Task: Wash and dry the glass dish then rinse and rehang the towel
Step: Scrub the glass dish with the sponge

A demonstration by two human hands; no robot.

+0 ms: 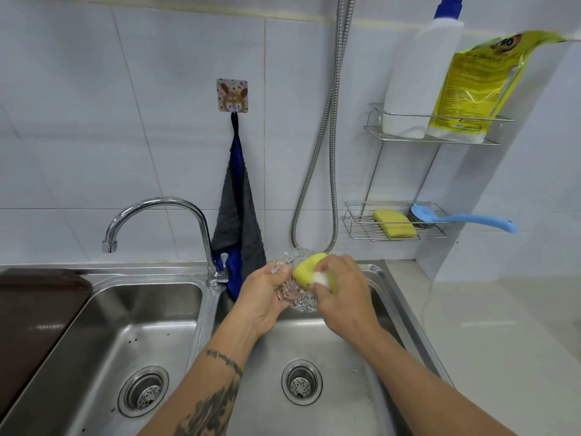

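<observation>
White-tiled wall behind a double steel sink (151,313). We hold the glass dish (292,294) over the right basin so suds drip in: left hand (262,298) clamped on its rim, right hand (341,292) pressing a yellow sponge (306,270) into it. Towel (239,212) hangs on its wall hook by the tap (176,215), dry for later.

Double sink (103,313): tap (176,215) behind the divider, spout over left basin. Both hands over right basin, left hand (262,302) and right hand (341,294) either side of glass dish (294,298), sponge (306,272) on it. Towel (237,209) hangs from hook (232,96) behind tap. Rack (393,228) on wall at right.
</observation>
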